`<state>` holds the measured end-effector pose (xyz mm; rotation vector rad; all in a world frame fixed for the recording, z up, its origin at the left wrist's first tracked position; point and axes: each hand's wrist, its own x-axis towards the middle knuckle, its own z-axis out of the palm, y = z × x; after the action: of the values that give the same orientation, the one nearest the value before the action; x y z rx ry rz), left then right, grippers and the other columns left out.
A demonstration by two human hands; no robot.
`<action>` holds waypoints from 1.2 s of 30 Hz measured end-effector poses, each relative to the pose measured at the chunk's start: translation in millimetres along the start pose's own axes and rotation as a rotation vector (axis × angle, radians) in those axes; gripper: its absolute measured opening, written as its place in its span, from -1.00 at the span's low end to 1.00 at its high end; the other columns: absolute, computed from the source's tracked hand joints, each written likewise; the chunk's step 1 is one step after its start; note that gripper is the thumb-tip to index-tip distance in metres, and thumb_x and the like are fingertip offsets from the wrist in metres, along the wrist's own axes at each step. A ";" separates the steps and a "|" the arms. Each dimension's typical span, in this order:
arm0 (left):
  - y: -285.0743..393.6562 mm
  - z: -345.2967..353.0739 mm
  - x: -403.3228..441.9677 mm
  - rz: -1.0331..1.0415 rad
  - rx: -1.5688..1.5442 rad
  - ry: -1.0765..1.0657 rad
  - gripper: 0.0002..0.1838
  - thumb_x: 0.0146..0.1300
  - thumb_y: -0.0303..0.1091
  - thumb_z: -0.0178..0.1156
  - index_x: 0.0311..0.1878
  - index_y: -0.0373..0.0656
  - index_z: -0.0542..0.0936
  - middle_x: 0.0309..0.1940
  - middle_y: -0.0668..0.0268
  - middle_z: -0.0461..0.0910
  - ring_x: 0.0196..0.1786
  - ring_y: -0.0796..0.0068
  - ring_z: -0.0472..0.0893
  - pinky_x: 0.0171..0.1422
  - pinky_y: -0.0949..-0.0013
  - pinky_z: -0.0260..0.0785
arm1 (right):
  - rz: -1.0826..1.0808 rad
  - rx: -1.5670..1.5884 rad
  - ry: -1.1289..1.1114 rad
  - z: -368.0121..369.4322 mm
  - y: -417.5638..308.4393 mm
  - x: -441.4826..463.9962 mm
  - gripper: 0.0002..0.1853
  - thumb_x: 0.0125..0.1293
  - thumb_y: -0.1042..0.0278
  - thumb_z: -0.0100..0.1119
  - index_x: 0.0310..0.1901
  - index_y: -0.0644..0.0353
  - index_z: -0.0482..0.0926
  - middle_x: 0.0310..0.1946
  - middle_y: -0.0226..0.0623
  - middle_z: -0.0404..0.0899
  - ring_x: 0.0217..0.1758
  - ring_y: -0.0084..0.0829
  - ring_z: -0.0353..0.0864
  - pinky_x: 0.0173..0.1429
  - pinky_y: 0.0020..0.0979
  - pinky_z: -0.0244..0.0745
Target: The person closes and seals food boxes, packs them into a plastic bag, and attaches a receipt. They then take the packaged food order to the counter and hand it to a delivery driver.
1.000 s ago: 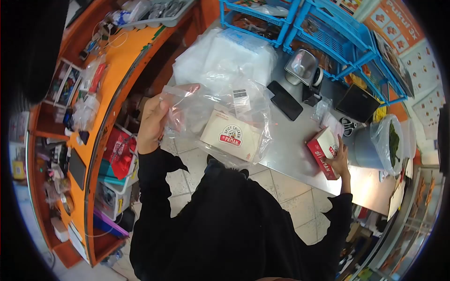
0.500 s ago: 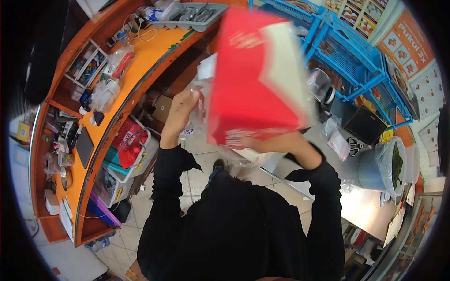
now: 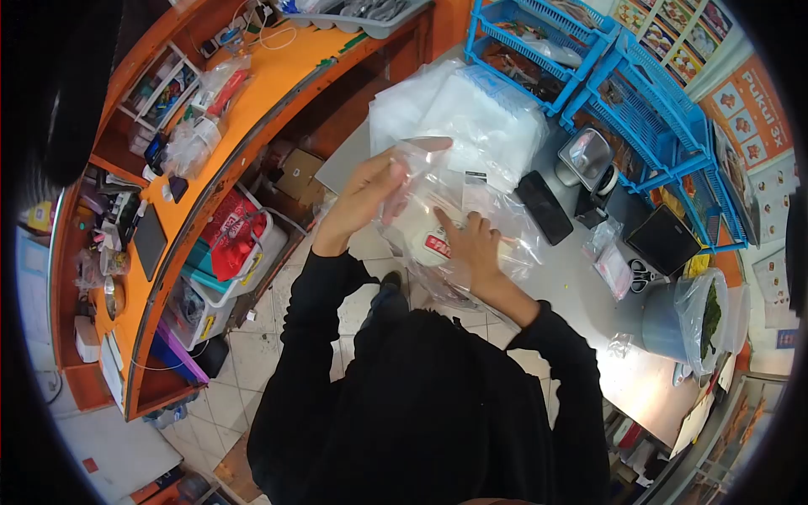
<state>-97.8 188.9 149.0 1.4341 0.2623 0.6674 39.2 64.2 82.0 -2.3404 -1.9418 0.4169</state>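
My left hand (image 3: 368,200) is closed on the upper left edge of a clear plastic bag (image 3: 421,181), thumb against fingers. Flat on the bag's front lies my right hand (image 3: 473,252), its fingers spread and pointing up and left. Through the film shows a pale item with a red printed label (image 3: 437,245); whether this is a box or a pack I cannot tell. Behind the bag, a stack of white translucent plastic bags (image 3: 454,109) rests on the grey table (image 3: 581,261). A black phone (image 3: 544,207) lies right of my right hand.
Blue plastic racks (image 3: 640,109) stand at the back right. Scissors (image 3: 641,275), a black tablet-like panel (image 3: 664,236) and a lined bucket with green leaves (image 3: 686,316) are on the right. An orange counter (image 3: 227,135) curves along the left, with crates underneath.
The red and cream box raised in my right hand is no longer seen in that form. My right hand has come down onto the clear bag, and my left hand has moved right.
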 end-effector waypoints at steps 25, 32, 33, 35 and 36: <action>15.0 -244.6 137.3 0.503 -0.102 -0.893 -0.84 0.04 -0.36 0.22 -0.54 -0.24 0.52 -0.72 0.29 0.38 -0.66 0.32 0.41 -0.62 0.33 0.14 | 0.265 0.256 0.322 -195.7 101.2 242.4 -0.80 0.06 0.48 0.01 -0.27 0.35 0.54 -0.54 -0.20 0.55 -0.46 -0.42 0.55 -0.33 -0.44 0.42; -27.8 -266.8 191.3 0.455 -0.303 -1.027 -0.80 0.11 -0.34 0.13 -0.51 -0.27 0.54 -0.24 0.09 0.51 -0.50 0.22 0.53 -0.50 0.36 0.29 | 0.333 0.015 0.594 -134.7 290.4 324.5 -0.81 0.01 0.39 0.17 -0.35 0.33 0.56 -0.65 -0.14 0.51 -0.61 -0.37 0.56 -0.46 -0.40 0.46; -34.6 -267.6 195.6 0.445 -0.349 -1.025 -0.80 0.11 -0.34 0.13 -0.52 -0.27 0.54 -0.18 0.07 0.51 -0.50 0.22 0.53 -0.50 0.36 0.30 | 0.371 0.066 0.545 -130.9 286.0 329.1 -0.80 0.00 0.38 0.19 -0.36 0.34 0.56 -0.67 -0.16 0.51 -0.62 -0.39 0.56 -0.47 -0.41 0.46; -46.6 -270.7 204.9 0.402 -0.372 -1.035 -0.77 0.14 -0.32 0.10 -0.54 -0.27 0.53 -0.13 0.05 0.48 -0.51 0.25 0.53 -0.50 0.39 0.30 | 0.457 0.104 0.615 -133.3 269.1 333.7 -0.79 -0.02 0.35 0.22 -0.42 0.35 0.55 -0.60 -0.16 0.54 -0.54 -0.39 0.56 -0.41 -0.44 0.43; -51.8 -272.7 209.2 0.368 -0.375 -1.049 -0.76 0.14 -0.32 0.09 -0.55 -0.27 0.53 -0.16 0.06 0.50 -0.51 0.25 0.53 -0.51 0.39 0.29 | 0.501 0.122 0.650 -133.9 264.9 333.7 -0.78 -0.03 0.33 0.23 -0.45 0.35 0.55 -0.56 -0.15 0.56 -0.50 -0.39 0.56 -0.37 -0.46 0.41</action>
<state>-67.5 532.4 105.3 1.2934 -0.9152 0.1621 380.3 352.1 96.8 -2.4353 -1.0210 -0.1913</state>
